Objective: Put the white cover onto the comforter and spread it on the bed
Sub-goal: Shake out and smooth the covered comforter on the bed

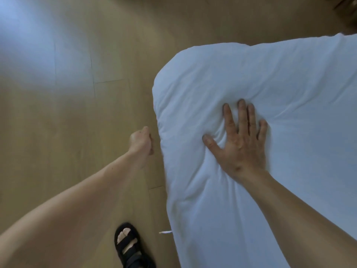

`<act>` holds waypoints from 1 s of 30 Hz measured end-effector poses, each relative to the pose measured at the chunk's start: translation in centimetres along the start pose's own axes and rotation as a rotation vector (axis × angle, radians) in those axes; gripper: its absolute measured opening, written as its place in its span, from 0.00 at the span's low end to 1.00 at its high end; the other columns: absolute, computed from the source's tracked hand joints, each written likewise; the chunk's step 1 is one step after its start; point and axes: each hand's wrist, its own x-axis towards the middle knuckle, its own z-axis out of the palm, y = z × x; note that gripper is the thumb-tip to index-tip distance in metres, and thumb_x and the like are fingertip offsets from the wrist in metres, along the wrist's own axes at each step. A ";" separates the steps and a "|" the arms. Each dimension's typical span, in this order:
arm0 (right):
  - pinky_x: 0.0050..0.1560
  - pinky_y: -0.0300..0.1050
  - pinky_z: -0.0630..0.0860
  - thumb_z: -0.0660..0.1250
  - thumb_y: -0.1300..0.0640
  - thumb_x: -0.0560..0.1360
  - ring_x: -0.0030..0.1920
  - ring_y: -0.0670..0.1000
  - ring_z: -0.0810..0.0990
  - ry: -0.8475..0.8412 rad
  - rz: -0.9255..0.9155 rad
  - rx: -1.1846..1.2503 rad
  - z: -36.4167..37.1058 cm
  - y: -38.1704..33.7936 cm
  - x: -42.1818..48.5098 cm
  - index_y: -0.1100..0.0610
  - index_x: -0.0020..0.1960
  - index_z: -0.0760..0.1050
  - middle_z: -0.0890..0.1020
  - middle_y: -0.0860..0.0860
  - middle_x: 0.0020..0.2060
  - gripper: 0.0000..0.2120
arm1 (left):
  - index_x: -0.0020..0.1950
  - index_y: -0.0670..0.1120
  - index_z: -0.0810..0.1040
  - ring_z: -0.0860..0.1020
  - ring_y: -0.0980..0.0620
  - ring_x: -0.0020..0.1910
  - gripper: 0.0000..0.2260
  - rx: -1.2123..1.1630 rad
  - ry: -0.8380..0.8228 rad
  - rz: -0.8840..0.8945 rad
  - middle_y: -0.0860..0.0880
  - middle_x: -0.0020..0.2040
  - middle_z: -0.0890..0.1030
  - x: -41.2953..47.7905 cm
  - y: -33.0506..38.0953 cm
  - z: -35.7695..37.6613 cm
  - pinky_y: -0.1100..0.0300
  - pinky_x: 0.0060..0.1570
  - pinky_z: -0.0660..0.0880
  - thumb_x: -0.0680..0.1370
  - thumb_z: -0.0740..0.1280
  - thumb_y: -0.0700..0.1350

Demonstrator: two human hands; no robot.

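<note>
The comforter in its white cover (280, 89) fills the right half of the view, its rounded corner hanging toward the floor. My right hand (241, 140) presses flat on the cover near that corner, fingers spread, denting the padding. My left hand (142, 141) hangs over the floor just left of the cover's edge, fingers curled under; it touches nothing that I can see. A short white tie (165, 232) pokes out from the cover's lower left edge.
Light wooden floor (67, 113) covers the left half. My foot in a black sandal (129, 246) stands at the bottom, close to the cover's edge. A dark piece of furniture (347, 4) shows in the top right corner.
</note>
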 end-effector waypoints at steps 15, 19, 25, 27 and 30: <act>0.77 0.63 0.43 0.46 0.26 0.73 0.80 0.54 0.40 0.000 0.013 -0.034 0.6 -0.4 0.4 0.47 0.81 0.43 0.43 0.53 0.81 0.43 | 0.59 0.39 0.80 0.83 0.46 0.43 0.13 -0.337 -0.496 -0.249 0.43 0.50 0.84 -2.5 0.3 1.0 0.52 0.39 0.83 0.81 0.57 0.38; 0.77 0.63 0.43 0.45 0.25 0.72 0.80 0.54 0.39 -0.023 0.020 -0.050 0.4 -0.5 0.5 0.46 0.81 0.42 0.42 0.53 0.81 0.44 | 0.53 0.43 0.80 0.82 0.46 0.45 0.10 -0.365 -0.134 -0.203 0.48 0.50 0.84 -2.9 0.8 1.4 0.53 0.46 0.81 0.80 0.59 0.36; 0.77 0.60 0.40 0.38 0.24 0.72 0.79 0.51 0.37 -0.066 0.042 -0.066 -0.7 -0.8 0.5 0.45 0.81 0.40 0.40 0.51 0.80 0.44 | 0.34 0.47 0.73 0.76 0.48 0.39 0.09 -0.326 -0.153 -0.150 0.51 0.36 0.79 -4.2 3.9 -0.3 0.54 0.44 0.73 0.75 0.63 0.42; 0.77 0.60 0.39 0.37 0.24 0.72 0.79 0.51 0.36 -0.078 0.057 -0.061 -0.8 -1.0 0.4 0.45 0.81 0.40 0.39 0.51 0.80 0.43 | 0.39 0.48 0.75 0.79 0.49 0.41 0.05 -0.289 -0.242 -0.138 0.51 0.41 0.81 -4.8 4.4 -0.9 0.55 0.45 0.76 0.75 0.66 0.46; 0.77 0.59 0.38 0.37 0.25 0.73 0.79 0.50 0.35 -0.091 0.059 -0.062 -0.8 -0.7 0.6 0.43 0.80 0.39 0.39 0.49 0.80 0.41 | 0.46 0.47 0.77 0.78 0.48 0.41 0.04 -0.207 -0.221 -0.083 0.49 0.43 0.81 -4.6 4.6 -1.6 0.56 0.42 0.75 0.77 0.64 0.44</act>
